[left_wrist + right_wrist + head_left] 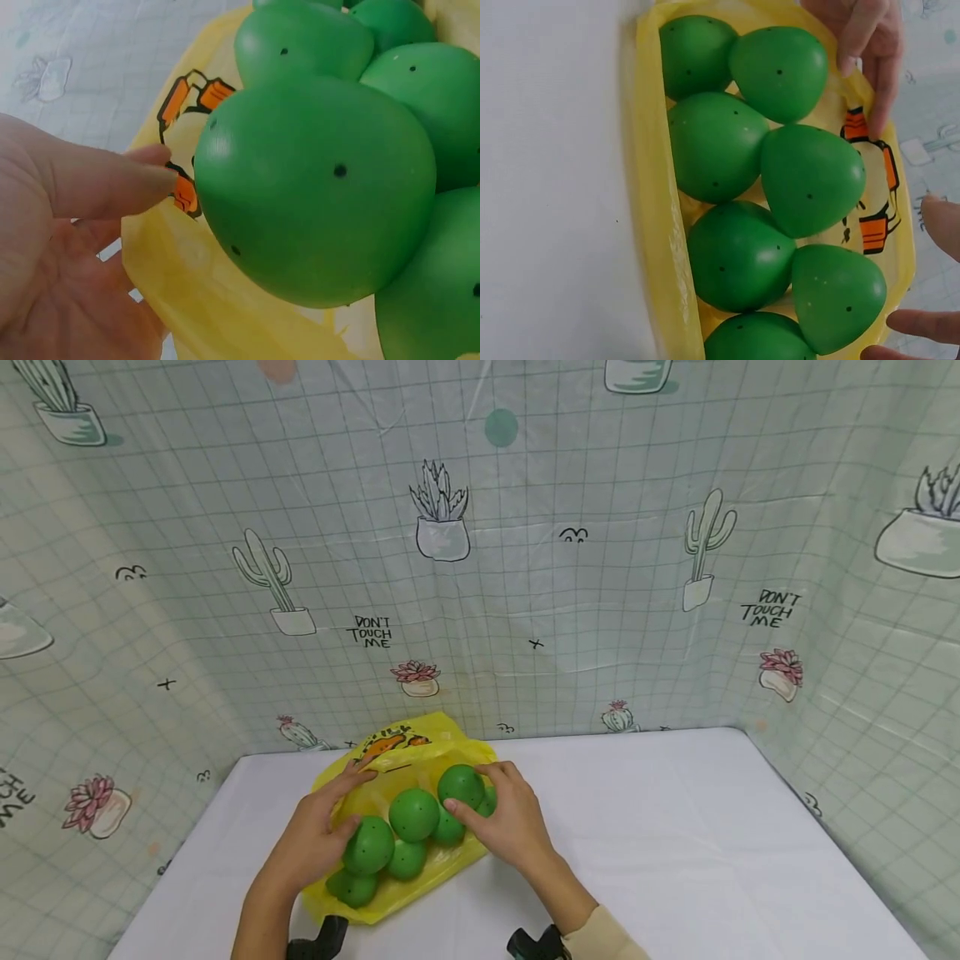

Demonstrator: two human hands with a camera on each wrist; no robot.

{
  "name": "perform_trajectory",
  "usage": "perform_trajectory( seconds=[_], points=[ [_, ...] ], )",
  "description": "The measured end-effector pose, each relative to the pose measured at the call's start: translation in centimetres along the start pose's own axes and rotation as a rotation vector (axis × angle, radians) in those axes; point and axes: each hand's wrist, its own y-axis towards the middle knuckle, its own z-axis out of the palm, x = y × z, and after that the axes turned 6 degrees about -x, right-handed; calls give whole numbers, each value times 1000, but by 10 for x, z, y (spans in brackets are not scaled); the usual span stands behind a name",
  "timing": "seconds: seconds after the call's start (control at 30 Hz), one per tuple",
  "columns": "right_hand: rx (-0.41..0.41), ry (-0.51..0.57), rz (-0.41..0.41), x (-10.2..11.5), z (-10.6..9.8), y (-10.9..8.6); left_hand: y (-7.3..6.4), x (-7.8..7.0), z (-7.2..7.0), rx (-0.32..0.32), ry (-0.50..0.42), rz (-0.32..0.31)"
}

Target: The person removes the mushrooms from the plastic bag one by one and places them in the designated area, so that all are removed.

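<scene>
A yellow plastic bag (450, 881) lies on the table with its mouth spread, showing orange and black print. Inside it, several green, rounded, fruit-like pieces (414, 815) with small black dots lie in two rows; their exact kind cannot be told. My left hand (315, 831) is at the bag's left side, fingers over its rim and thumb beside the leftmost upper piece (315, 187). At the other end, my right hand (510, 818) has its thumb and fingers apart by the end pieces. In the right wrist view, right-hand fingers (926, 325) lie near the bag's edge.
A white cloth covers the table (637, 835). Behind it and at both sides hangs a pale gridded curtain (525, 585) printed with cacti and lettering. Black straps (318, 939) show at the wrists.
</scene>
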Motion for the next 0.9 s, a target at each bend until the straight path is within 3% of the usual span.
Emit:
perform_trajectory(
  seconds=[0.23, 0.9],
  points=[
    [2, 23, -17, -3, 5, 0, 2, 10, -1, -6, -36, 0],
    [-48, 23, 0, -6, 18, 7, 10, 16, -5, -21, -76, 24]
  ],
)
